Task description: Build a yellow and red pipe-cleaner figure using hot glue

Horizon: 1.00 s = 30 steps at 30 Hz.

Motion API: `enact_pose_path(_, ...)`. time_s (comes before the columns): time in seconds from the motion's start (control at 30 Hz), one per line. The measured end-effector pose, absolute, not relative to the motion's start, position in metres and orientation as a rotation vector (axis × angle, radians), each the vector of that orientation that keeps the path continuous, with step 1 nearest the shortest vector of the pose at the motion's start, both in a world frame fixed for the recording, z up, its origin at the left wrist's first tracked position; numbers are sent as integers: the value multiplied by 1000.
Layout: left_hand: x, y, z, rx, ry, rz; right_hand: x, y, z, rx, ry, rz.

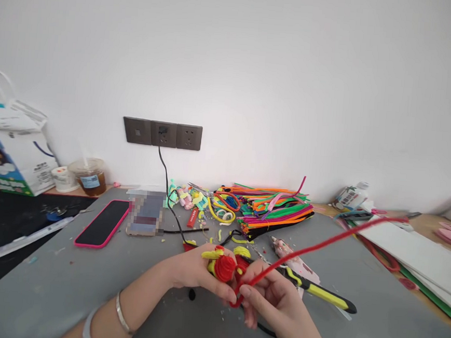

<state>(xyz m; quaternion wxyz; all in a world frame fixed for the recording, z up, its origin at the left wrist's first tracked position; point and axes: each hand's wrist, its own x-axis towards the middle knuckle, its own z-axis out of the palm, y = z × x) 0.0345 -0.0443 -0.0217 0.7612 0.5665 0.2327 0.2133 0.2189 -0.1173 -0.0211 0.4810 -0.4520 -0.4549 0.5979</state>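
My left hand (197, 273) is closed around a small red and yellow figure made of coiled pipe cleaners (224, 268). Beside it, my right hand (268, 295) pinches a long red pipe cleaner (313, 247) near its lower end. That strand bends into a small loop between both hands, while its free length slants up to the right. My fingers hide where it meets the figure. Just behind my right hand lie yellow and black pliers (317, 292).
Bundles of coloured pipe cleaners (277, 209) lie against the wall, with scissors (200, 189) and scraps beside them. A pink-cased phone (103, 224) and a drink cup (90, 178) are on the left. White boards (417, 257) lie right. A black cable (166, 172) hangs from the socket.
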Motion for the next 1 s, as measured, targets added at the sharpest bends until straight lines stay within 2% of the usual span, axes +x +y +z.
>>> enact_pose_path(0.27, 35, -42, -21, 1269, 552, 528, 222, -118, -27, -1090, -1151, 1432)
enact_pose_path(0.53, 36, -28, -23, 1066, 673, 1069, 229, -112, -23, -1101, -886, 1046)
enact_pose_path(0.67, 35, -30, -18, 1108, 681, 1014, 227, -113, -18, -1098, -946, 1016)
enact_pose_path(1.0, 28, -28, -22, 1272, 701, 833, 198, -97, -21, -979, -1119, 1187)
